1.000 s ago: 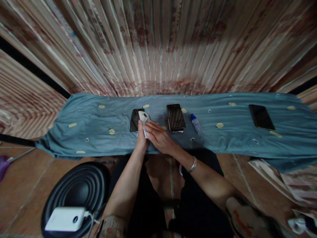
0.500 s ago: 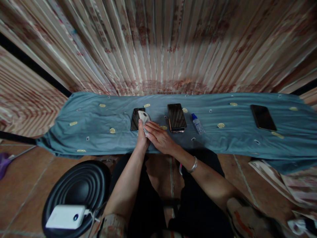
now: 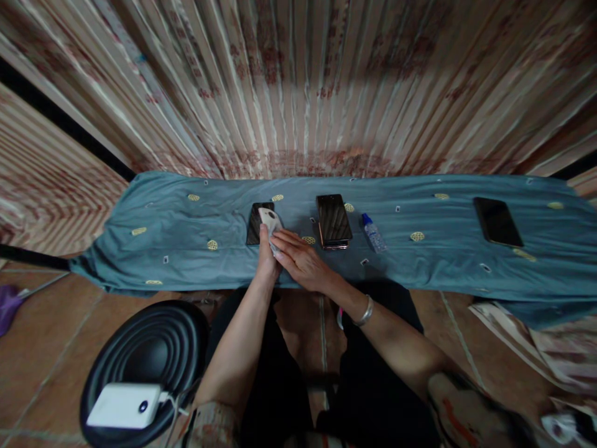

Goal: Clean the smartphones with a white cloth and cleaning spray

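Note:
My left hand [image 3: 267, 261] is closed round a white phone [image 3: 271, 219], tilted up with its back and dark camera spot showing. Across its near side lie the fingers of my right hand [image 3: 301, 261], pressed together and touching the phone. What may be under those fingers is hidden. Just behind the held phone, a dark phone [image 3: 255, 224] lies flat on the cloth, partly covered from view. A stack of phones [image 3: 333, 219], dark screen on top, sits to the right of my hands. Beside the stack lies a small clear bottle with a blue cap [image 3: 374, 233].
Another dark phone [image 3: 498, 221] lies far right on the blue-green cloth [image 3: 186, 249] over a narrow bench. A pleated curtain [image 3: 298, 93] hangs behind it. At lower left, a white power bank [image 3: 124, 406] with a cable rests on a round black ridged object [image 3: 153, 339].
Both hands stay on the white phone in almost the same place. The view has shifted very slightly; nothing has been picked up or put down.

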The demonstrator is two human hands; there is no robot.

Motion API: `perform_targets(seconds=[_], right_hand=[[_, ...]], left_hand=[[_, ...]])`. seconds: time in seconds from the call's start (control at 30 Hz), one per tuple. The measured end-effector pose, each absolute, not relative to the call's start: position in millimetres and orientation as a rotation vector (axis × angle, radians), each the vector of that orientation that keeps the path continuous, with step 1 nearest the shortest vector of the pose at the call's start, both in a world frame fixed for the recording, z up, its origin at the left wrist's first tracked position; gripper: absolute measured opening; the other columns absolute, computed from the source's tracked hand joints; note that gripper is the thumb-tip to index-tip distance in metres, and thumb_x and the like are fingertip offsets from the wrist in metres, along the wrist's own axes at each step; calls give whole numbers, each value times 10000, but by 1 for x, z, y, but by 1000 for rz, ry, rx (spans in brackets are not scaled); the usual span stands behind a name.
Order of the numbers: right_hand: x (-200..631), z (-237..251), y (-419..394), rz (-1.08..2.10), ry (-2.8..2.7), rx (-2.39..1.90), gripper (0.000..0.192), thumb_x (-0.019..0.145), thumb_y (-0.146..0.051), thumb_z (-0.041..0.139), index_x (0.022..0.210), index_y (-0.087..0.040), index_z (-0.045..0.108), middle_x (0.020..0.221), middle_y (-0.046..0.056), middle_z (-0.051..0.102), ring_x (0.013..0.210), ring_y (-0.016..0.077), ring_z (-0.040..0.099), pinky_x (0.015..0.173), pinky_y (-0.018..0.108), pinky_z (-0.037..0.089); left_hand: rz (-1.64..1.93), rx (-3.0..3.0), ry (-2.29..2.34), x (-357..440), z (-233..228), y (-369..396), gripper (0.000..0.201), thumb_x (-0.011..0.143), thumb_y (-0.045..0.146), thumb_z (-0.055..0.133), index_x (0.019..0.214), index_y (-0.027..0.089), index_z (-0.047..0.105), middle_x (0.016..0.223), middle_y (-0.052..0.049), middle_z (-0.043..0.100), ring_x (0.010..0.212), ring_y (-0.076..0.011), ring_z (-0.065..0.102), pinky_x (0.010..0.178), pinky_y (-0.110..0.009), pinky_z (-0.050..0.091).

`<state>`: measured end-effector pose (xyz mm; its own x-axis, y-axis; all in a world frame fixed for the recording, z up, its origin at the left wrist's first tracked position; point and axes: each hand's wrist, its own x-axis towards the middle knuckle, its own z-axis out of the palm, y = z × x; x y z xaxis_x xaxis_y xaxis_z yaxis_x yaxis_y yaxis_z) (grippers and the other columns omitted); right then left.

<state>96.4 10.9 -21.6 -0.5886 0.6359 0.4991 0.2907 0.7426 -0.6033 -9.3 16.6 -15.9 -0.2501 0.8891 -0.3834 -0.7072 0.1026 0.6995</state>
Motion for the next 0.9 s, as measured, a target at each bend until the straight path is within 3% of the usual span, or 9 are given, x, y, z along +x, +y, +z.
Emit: perform_targets(seconds=[0.23,0.53,0.7,0.9], right_hand=[[97,-21,10,619,-2208,-667,437,1031,-366,322,1322,-187,595,1371,99,604,1387,214,450,1183,468,364],[96,-19,8,606,-2223,-672,427,1030,-366,326,1312,-189,593,1367,99,605,1381,211,456,1178,474,369],[96,-21,8,606,-2228,-669,434,1023,-365,346,1357,-174,547,1395,114,577,1377,211,457,1181,464,361],[97,-17,7,631,-2221,-640,411,1032,-339,324,1278,-178,610,1346,114,619,1313,201,530,1145,448,412]], left_hand=[[1513,250,982,-13,-16,16,513,985,520,289,852,189,658,968,-83,739,1283,-190,564,1115,-307,415],[1487,184,1065,-11,-7,15,557,991,529,240,773,207,639,704,-57,682,1165,-179,644,1078,-290,448],[1483,171,1030,-12,-14,16,534,983,533,276,753,196,619,720,-70,665,1153,-207,647,1056,-320,466],[1488,93,1044,-18,-13,18,567,981,547,258,775,162,620,637,-68,601,1037,-236,681,947,-309,525]])
